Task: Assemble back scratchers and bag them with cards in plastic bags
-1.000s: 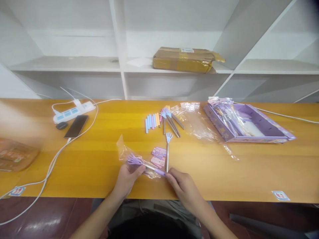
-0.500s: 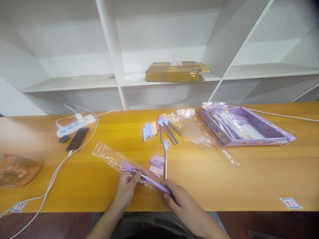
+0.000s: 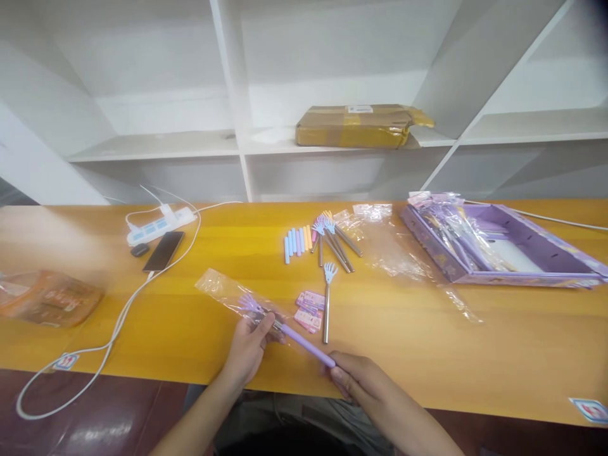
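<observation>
A purple back scratcher (image 3: 308, 342) with a hand-shaped head lies slanted between my two hands. My left hand (image 3: 250, 347) is closed around its metal neck, thumb on top, together with a clear plastic bag (image 3: 219, 292) that covers the scratcher's head. At the handle's lower end, my right hand (image 3: 363, 379) pinches the tip between thumb and fingers. Just beyond the handle lie several small pink cards (image 3: 310, 312) and a loose blue-headed back scratcher (image 3: 327, 304) with a bare metal rod.
Further back are several pastel handle tubes (image 3: 297, 242), metal-rod scratchers (image 3: 335, 247) and empty plastic bags (image 3: 394, 253). A purple box (image 3: 527, 278) holds bagged scratchers at right. At left lie a phone (image 3: 164, 251), power strip (image 3: 161, 225), white cables and an orange pouch (image 3: 57, 297).
The view has shifted, so the table items appear further right. My right hand has slid to the handle's end, and more of the purple handle shows between my hands.
</observation>
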The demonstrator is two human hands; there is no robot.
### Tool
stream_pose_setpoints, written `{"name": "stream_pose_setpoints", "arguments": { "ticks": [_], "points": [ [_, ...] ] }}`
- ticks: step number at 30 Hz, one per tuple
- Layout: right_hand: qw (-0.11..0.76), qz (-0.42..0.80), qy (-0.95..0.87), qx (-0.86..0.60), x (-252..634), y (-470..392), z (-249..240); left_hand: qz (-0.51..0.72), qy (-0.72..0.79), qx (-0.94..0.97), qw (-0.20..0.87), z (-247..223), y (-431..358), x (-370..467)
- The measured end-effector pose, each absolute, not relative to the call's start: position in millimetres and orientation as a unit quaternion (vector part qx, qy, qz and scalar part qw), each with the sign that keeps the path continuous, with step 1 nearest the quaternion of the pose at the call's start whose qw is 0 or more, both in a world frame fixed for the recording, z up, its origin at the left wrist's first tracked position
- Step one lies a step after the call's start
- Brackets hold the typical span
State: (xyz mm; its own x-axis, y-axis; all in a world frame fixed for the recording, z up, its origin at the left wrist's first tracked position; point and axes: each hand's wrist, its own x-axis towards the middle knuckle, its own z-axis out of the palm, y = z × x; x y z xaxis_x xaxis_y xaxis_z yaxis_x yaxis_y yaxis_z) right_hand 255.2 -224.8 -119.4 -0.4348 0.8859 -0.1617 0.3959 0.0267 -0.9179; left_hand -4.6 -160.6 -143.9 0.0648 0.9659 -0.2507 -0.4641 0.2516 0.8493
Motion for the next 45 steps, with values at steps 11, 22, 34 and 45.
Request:
{"name": "stream_pose_setpoints", "arguments": {
  "ticks": [11,22,34,45],
  "points": [
    [0.261,0.508,-0.686,-0.452,239,-210,-132,0.495,0.406,0.344,0.687,-146,-168,0],
    [0.284,0.477,-0.687,-0.47,236,-206,-140,0.472,0.39,0.359,0.705,-149,-169,-1],
    [0.268,0.492,-0.67,-0.487,226,-207,-131,0.396,0.392,0.429,0.711,-144,-185,17],
    [0.332,0.261,-0.812,-0.404,248,-220,-128,0.464,0.442,0.328,0.694,-163,-186,20]
  ]
}}
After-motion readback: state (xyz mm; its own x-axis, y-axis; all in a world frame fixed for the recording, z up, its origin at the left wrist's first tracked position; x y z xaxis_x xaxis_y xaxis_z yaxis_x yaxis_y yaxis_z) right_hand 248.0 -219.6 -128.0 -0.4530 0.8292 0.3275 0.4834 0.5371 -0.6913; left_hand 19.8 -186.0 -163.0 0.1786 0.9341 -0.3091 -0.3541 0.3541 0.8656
